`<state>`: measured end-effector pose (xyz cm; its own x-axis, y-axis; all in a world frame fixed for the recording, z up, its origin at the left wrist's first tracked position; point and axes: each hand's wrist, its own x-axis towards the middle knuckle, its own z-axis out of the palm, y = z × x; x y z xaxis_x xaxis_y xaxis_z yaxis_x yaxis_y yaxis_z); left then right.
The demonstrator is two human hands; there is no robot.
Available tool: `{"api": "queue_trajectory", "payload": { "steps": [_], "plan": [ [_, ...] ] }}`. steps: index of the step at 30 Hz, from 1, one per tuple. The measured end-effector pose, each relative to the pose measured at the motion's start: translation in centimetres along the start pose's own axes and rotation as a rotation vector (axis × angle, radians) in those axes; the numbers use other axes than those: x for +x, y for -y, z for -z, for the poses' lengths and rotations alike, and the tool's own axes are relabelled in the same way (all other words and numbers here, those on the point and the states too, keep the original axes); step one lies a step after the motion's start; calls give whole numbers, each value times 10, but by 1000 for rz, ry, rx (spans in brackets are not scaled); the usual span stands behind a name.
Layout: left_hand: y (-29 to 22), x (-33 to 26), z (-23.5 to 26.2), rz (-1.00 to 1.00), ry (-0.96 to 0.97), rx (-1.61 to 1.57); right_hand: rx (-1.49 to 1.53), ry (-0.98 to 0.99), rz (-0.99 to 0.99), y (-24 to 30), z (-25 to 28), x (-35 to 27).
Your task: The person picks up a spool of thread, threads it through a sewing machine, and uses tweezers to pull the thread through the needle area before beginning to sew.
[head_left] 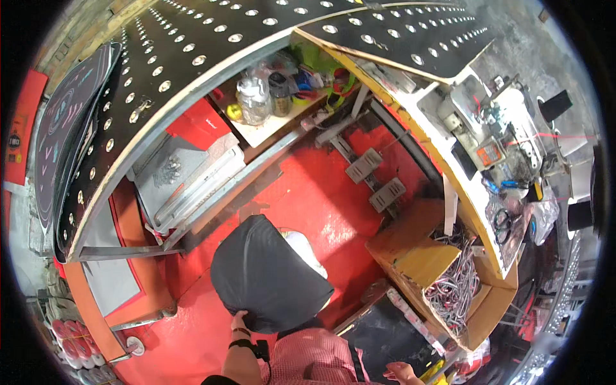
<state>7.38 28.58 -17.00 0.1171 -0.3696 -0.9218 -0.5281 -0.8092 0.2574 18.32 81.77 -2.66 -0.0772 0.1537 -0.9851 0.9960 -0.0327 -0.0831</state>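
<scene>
In front of me is a broad, rounded black cloth-covered cushion (273,276), like a chair seat, with a white part (305,253) showing from under its far right side. My left hand (240,322) grips its near left edge, the fingers partly hidden against the cloth. A dark band and a black strap circle that wrist. At the lower right, apart from the cushion, my right hand (401,372) holds nothing. Its fingers are loosely stretched out, close to a yellow object (435,372).
A metal foot pedal assembly (364,165) stands on the red floor (289,186) under the sewing machine table (478,224). To the right sits an open cardboard box (401,253) of tangled cords. The studded black tabletop (186,48) curves overhead, above a shelf with jars (255,99).
</scene>
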Motion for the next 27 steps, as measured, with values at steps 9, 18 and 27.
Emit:
{"api": "queue_trajectory", "payload": {
  "steps": [9,18,27],
  "plan": [
    [-49,-107,-89,-267,-355,1149,-116,-49,10,20,31,-31],
    [-41,-96,-241,-374,-81,1378,-422,169,-17,185,72,-39],
    [-73,-91,-247,-804,108,2288,-721,302,63,262,114,-55]
  ]
}}
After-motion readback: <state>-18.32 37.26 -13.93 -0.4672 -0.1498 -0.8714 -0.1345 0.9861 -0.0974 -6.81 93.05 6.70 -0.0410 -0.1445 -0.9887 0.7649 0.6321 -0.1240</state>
